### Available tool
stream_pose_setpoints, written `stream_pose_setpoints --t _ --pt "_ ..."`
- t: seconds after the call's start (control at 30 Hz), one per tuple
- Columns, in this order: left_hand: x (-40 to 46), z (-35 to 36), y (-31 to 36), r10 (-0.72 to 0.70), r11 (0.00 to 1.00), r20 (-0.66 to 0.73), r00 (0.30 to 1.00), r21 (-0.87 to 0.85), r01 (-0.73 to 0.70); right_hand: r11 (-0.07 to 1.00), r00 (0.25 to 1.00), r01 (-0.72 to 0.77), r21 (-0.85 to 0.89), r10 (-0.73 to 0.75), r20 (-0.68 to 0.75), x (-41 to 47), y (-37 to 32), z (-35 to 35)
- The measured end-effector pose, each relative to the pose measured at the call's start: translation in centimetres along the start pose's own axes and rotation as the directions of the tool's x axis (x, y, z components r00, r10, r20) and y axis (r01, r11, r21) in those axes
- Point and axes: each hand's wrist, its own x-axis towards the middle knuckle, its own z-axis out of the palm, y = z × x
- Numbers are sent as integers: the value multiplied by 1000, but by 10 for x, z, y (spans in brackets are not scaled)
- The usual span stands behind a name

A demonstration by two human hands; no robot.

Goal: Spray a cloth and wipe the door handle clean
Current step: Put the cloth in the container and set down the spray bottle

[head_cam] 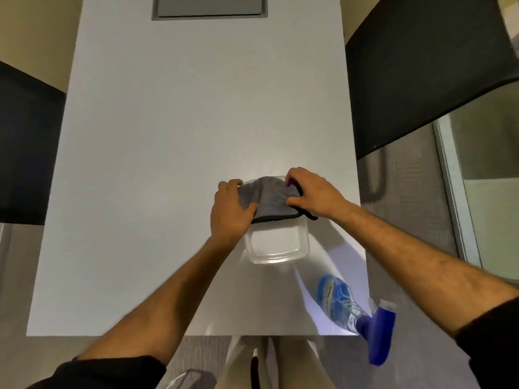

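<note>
A grey cloth (268, 199) with a dark hem lies folded over the far end of a clear plastic container (276, 245) on the white table (168, 164). My left hand (231, 211) grips the cloth's left side, thumb on top. My right hand (311, 193) pinches its right side. A spray bottle (354, 307) with a blue label and a purple trigger head stands at the table's near right corner, apart from both hands. No door handle is in view.
A grey inset panel (209, 7) sits at the table's far end. Dark chair backs stand to the left (25, 153) and right (427, 71). A glass door or panel (483, 192) is at far right. My legs show below the table's near edge.
</note>
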Motion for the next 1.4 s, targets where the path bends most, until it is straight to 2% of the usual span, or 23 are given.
stream_pose_setpoints --t 0.13,0.27,0.37,0.5,0.6,0.7,0.8,0.87,0.93,1.0,1.07,1.2,1.27,1.33,1.4 --pt "7 7 0 112 973 -71 991 208 -96 971 998 63 -232 -68 -11 7 -1 5" --pt "12 15 2 362 814 -29 932 497 -301 925 985 105 -365 -147 -91 10 0 12" --pt "17 25 -8 479 702 71 875 567 -431 878 986 68 -475 -132 -101 15 3 21" --pt "21 35 -20 518 639 126 846 600 -480 872 1000 29 -489 -30 5 25 5 37" --pt "22 42 -17 484 628 139 864 633 -454 910 1000 13 -415 -3 26 32 8 42" --pt "19 44 -9 438 643 158 885 633 -431 947 998 51 -318 -41 37 30 13 36" --pt "15 36 2 426 679 149 892 599 -424 993 992 87 -80 -94 -87 14 20 21" --pt "4 29 12 460 727 98 882 528 -438 997 980 43 71 -28 -195 -2 24 8" --pt "-16 24 22 541 755 39 840 416 -506 987 963 -18 161 61 -261 -24 27 -4" --pt "-40 28 26 662 701 43 749 320 -638 968 948 -78 238 146 -283 -50 29 -12" --pt "-64 35 26 726 644 105 680 246 -725 945 936 -127 300 215 -280 -79 32 -14" --pt "-118 52 25 682 686 293 670 60 -725 909 936 -245 336 312 -161 -138 32 -5" --pt "-144 54 36 549 784 464 695 2 -621 900 938 -309 308 342 -58 -162 28 1" --pt "-163 56 45 338 889 616 712 38 -456 897 939 -342 279 339 60 -183 27 10" --pt "-176 61 48 254 929 667 700 34 -369 918 945 -318 238 287 154 -203 24 17"
